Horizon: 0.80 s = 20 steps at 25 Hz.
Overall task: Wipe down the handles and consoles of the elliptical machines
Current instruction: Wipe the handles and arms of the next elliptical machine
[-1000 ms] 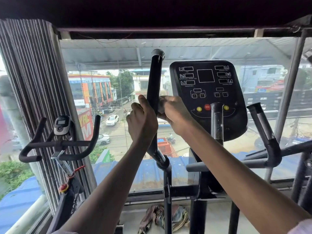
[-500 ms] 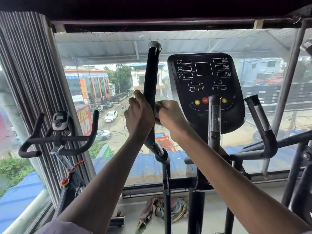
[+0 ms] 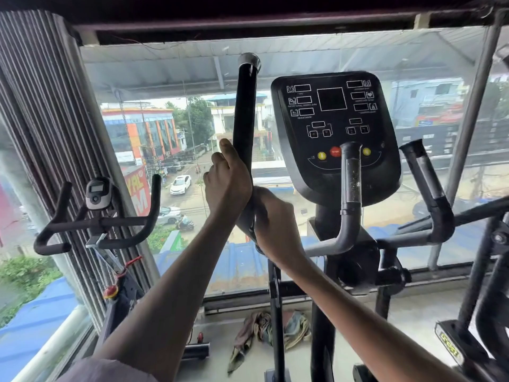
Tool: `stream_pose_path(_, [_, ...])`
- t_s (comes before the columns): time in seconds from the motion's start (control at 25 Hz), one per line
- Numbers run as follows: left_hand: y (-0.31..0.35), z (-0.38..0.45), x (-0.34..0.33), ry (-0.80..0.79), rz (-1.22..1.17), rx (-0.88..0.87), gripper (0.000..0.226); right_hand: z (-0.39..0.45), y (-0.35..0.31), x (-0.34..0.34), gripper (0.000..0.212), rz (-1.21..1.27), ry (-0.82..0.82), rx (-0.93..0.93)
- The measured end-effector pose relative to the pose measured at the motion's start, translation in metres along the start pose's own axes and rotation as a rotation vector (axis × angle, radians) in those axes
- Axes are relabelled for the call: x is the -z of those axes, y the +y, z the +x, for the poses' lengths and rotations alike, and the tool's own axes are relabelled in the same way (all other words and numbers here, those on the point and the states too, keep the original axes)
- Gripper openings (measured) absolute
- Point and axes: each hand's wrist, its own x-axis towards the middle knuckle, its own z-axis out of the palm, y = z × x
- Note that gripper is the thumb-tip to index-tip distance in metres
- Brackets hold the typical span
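Left hand (image 3: pixel 227 186) wraps tall black handle (image 3: pixel 245 111) mid-shaft, thumb up. Right hand (image 3: pixel 272 216) grips same handle just below, touching left; cloth not discernible. Console (image 3: pixel 333 133) at 3 o'clock of handle, short grips in front. Bike handlebar (image 3: pixel 96 221) at 9 o'clock. Rags (image 3: pixel 272 330) on floor at 6. Window (image 3: pixel 192 128) behind, street outside.

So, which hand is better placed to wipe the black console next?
The right hand, probably. It grips the tall black handle on the side nearest the black console, lower down. The left hand grips the handle's far side, so it would have to cross over.
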Motion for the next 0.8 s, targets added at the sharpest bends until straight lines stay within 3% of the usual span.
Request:
stream_pose_path(0.08, [-0.001, -0.003, 0.000, 0.011, -0.005, -0.010, 0.061, -0.022, 0.022, 0.001, 0.032, -0.082, 0.001, 0.086])
stream_pose_path(0.28, [-0.002, -0.009, -0.005, 0.090, -0.006, 0.007, 0.066, 0.003, 0.038, 0.010, 0.031, -0.139, -0.170, 0.228])
stream_pose_path(0.48, [-0.005, -0.012, -0.007, 0.149, -0.027, -0.014, 0.064, -0.014, 0.042, -0.001, 0.037, -0.015, 0.003, 0.179])
stream_pose_path(0.72, [-0.009, -0.017, -0.013, 0.325, 0.021, -0.102, 0.060, 0.004, 0.081, 0.001, 0.041, -0.134, -0.290, 0.150])
stream_pose_path(0.8, [-0.010, -0.016, -0.014, 0.368, 0.029, -0.112, 0.059, 0.001, 0.070, -0.003, 0.036, -0.056, -0.221, 0.134])
